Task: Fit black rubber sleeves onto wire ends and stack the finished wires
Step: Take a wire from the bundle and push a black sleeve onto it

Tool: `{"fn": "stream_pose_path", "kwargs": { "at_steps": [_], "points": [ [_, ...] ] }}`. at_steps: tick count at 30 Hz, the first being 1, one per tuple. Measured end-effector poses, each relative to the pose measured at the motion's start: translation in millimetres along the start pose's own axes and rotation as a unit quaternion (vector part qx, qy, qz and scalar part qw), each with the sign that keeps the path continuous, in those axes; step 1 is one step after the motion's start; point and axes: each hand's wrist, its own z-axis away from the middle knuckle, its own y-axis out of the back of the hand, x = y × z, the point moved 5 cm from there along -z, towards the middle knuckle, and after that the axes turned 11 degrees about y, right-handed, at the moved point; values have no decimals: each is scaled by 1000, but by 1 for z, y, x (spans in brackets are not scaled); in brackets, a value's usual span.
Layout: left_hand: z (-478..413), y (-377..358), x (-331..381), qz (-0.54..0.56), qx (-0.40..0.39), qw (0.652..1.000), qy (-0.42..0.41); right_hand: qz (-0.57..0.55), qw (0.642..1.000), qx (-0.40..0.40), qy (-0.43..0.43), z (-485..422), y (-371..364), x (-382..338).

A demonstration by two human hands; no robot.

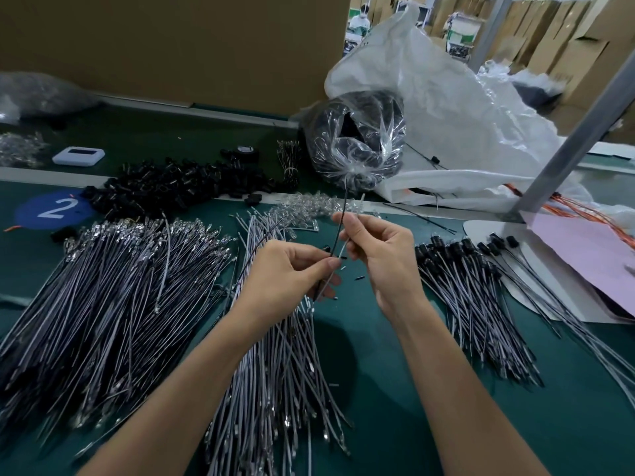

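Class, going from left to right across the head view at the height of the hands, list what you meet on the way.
In order: large pile of bare wires → left hand → right hand, both pinching one wire → stack of finished wires with black sleeves → pink sheet.

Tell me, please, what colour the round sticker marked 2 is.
The sticker is blue, seen in the head view.

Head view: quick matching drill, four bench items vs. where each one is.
1 sleeved wires
2 blue disc
3 tied clear bag
4 raised wires

A pinched by left hand and right hand
B far left of the mat
C piled right of both hands
D at the back, beside the white sack

Pairs: 1-C, 2-B, 3-D, 4-A.
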Motion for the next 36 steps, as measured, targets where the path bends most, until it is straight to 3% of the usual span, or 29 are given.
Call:
{"fn": "stream_pose_path", "kwargs": {
  "at_steps": [6,12,15,19,22,25,27,29,30,33,36],
  "points": [
    [-2,-3,-6,-16,-25,999,26,-22,999,26,5,-1,6,-2],
    [-4,-3,-9,-27,-22,999,19,-127,990,-22,-56,-2,2,3],
    [-11,7,-8,-73,42,996,-26,-198,977,13,-82,-3,9,3],
    [-22,20,-2,-266,188,941,-92,-247,964,76,-70,-9,28,0],
    [-35,7,7,-376,203,897,-114,-218,971,78,-65,-11,33,2],
    [-55,-8,9,-508,195,836,-66,-173,980,59,-75,-9,30,5],
    [-62,-13,7,-546,186,817,-27,-129,988,50,-64,-10,31,5],
    [-64,-12,7,-522,183,832,-40,-56,996,46,-43,-10,32,3],
    [-62,-9,8,-477,185,857,-63,-9,998,46,-28,-11,33,3],
    [-48,7,9,-227,162,956,-84,146,988,50,20,-12,34,3],
    [-32,23,-1,-71,131,987,-59,244,967,27,71,-13,29,2]
  ]
}}
